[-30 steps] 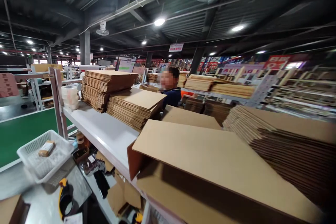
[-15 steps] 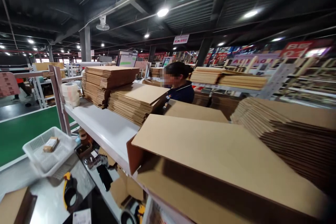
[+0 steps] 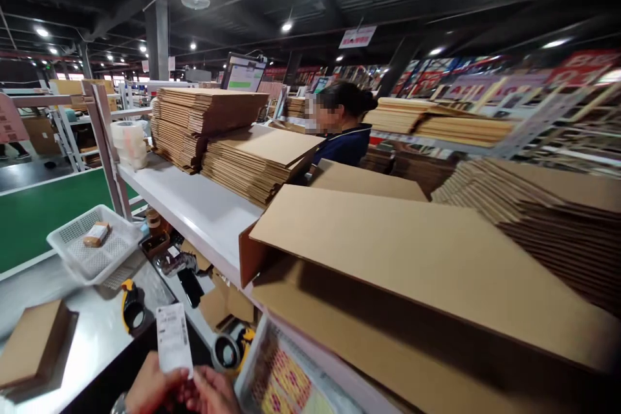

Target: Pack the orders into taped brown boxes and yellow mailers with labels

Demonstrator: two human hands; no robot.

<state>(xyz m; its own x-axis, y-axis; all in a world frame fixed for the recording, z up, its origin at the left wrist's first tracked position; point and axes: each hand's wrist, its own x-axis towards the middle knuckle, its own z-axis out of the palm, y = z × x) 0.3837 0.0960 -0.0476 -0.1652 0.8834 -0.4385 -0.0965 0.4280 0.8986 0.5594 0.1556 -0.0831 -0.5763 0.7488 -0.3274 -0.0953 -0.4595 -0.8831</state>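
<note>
At the bottom edge my left hand (image 3: pixel 148 389) and my right hand (image 3: pixel 213 391) meet, fingers pinched on a white printed label slip (image 3: pixel 173 337) that stands upright between them. Both hands are cut off by the frame. Just past them on the steel worktop (image 3: pixel 92 343) lie a yellow-and-black tape dispenser (image 3: pixel 130 306) and a second tape dispenser (image 3: pixel 229 349). A closed brown box (image 3: pixel 32 349) rests at the left.
A white mesh basket (image 3: pixel 92 247) holds a small packet. The white shelf (image 3: pixel 194 207) above carries stacks of flat cardboard (image 3: pixel 252 165) and a large folded carton (image 3: pixel 417 272). Tape rolls (image 3: pixel 129 142) stand at its far end. A person in dark blue (image 3: pixel 342 126) works behind.
The view has tilted downward. My hands with the label slip have come into sight at the bottom; a second tape dispenser and a printed sheet now show.
</note>
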